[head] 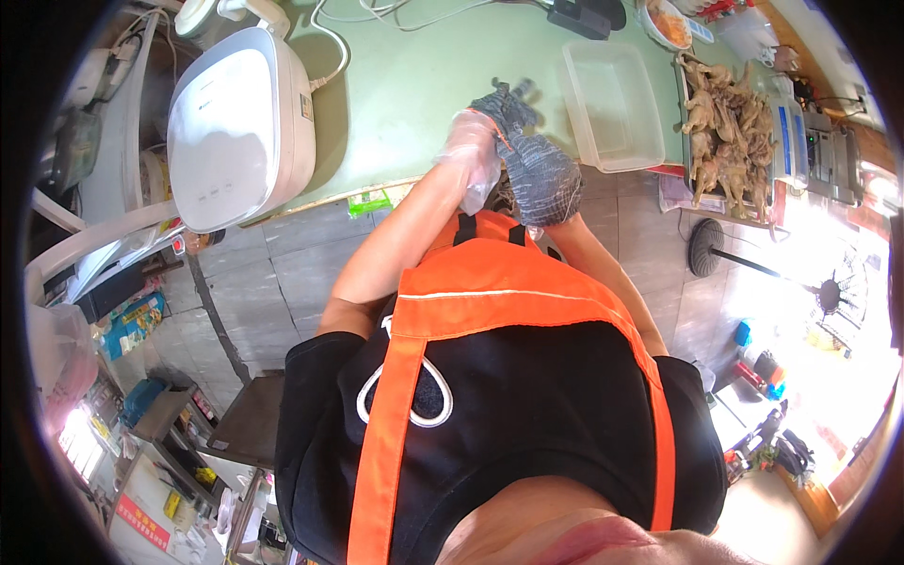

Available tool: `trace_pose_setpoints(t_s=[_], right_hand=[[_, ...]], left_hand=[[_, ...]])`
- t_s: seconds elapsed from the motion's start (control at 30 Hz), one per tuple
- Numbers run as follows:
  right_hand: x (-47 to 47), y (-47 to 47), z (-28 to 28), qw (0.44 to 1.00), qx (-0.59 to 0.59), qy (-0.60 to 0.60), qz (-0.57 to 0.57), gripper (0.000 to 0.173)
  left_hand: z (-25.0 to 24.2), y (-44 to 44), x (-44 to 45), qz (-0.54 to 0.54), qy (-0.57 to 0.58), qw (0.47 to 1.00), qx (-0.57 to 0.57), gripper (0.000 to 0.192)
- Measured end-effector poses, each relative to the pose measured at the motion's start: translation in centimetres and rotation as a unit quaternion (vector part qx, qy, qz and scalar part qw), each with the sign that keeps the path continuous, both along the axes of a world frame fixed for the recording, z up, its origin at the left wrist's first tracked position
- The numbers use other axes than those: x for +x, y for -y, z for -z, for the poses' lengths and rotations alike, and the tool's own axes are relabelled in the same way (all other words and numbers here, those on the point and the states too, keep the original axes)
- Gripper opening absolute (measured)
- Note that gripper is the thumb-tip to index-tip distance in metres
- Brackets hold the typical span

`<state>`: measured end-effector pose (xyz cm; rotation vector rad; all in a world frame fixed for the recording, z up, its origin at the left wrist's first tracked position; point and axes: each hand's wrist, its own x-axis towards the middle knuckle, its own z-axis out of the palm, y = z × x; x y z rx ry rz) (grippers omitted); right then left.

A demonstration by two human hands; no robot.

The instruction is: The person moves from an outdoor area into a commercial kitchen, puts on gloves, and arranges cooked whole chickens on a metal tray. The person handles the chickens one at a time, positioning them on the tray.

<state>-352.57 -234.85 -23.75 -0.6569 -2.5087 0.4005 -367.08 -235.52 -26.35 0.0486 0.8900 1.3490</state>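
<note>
My left hand (500, 113) wears a clear plastic glove (472, 145), loose around the wrist, with a grey knit glove (505, 106) with an orange edge over the fingers. Its fingertips point away over the green tabletop (417, 92); how they are bent is unclear. My right hand (544, 176), in another grey knit glove, is closed at the orange edge of the left glove and touches it. Both hands are together at the table's near edge, above the orange apron. A translucent plastic container (613, 106) stands just right of them, with no contact.
A white appliance (226, 134) stands on the table at the left, its cable running behind. At the right, a metal tray (686, 152) holds several plucked, cooked-looking birds (731, 134). A bowl of orange food (667, 27) is at the back right. A pedestal fan (830, 295) stands on the right.
</note>
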Motion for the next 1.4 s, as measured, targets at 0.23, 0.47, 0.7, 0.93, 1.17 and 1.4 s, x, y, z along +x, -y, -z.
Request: trace_pose_setpoints(t_s=[0.23, 0.47, 0.7, 0.93, 1.17, 1.4], right_hand=[[-1.5, 0.3, -3.5, 0.999, -0.033, 0.033, 0.008, 0.025], [-2.3, 1.3, -4.1, 0.984, -0.169, 0.016, 0.06, 0.022], [-2.1, 1.5, -3.6, 0.961, -0.248, -0.042, 0.113, 0.025], [-2.8, 0.8, -3.0, 0.931, -0.348, 0.01, 0.114, 0.024], [-3.5, -0.6, -2.2, 0.888, -0.452, -0.013, 0.083, 0.023], [-3.1, -1.6, -4.2, 0.955, -0.294, -0.004, 0.037, 0.022]], left_hand=[[-2.8, 0.8, -0.7, -0.08, 0.092, 0.99, 0.065, 0.026], [-4.6, 0.7, 0.0, -0.006, 0.174, 0.984, 0.035, 0.038], [-2.6, -1.3, 0.3, 0.055, 0.044, 0.982, 0.176, 0.05], [-1.0, -1.6, -0.2, -0.09, 0.068, 0.993, -0.027, 0.049], [-0.7, -3.5, -0.9, -0.172, 0.077, 0.98, -0.06, 0.043], [-0.3, -6.5, -2.1, -0.11, -0.523, 0.841, 0.09, 0.071]])
